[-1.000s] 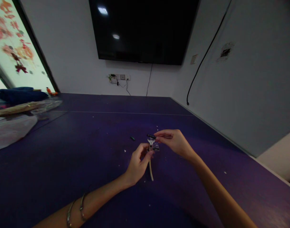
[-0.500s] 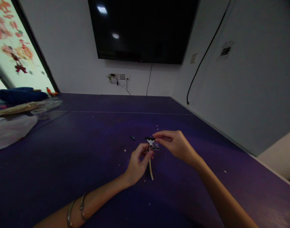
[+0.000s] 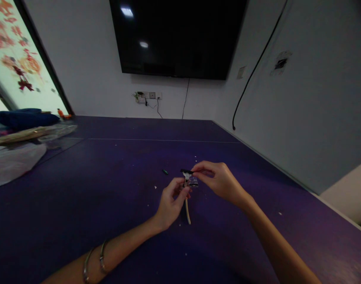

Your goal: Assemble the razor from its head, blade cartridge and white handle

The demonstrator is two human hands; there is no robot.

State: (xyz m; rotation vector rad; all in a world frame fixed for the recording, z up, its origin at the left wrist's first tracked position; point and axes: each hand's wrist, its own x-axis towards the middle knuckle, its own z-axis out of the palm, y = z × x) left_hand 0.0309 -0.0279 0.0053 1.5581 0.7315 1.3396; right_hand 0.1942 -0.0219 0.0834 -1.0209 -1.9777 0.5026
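My left hand (image 3: 170,203) is closed in a pinch around a small silver and clear piece (image 3: 193,182) that looks like a cable connector. A short cream cable (image 3: 188,215) hangs down below those fingers. My right hand (image 3: 223,180) pinches the right end of a thin black strip (image 3: 185,171), which lies across the top of the silver part. Whether the strip is fixed to the connector or only touches it, I cannot tell. Just beyond my left fingers, a small dark green piece (image 3: 165,172) lies on the purple surface (image 3: 103,209).
Small white scraps dot the purple surface. At the far left lie a blue cloth bundle (image 3: 26,119) and a clear plastic bag (image 3: 17,161). A television (image 3: 180,39) hangs above wall sockets (image 3: 152,95). A black cable (image 3: 254,73) runs down the right wall.
The black strip has tilted slightly, its left end now a little higher. My right fingertips have shifted slightly with it; my left hand is almost still.
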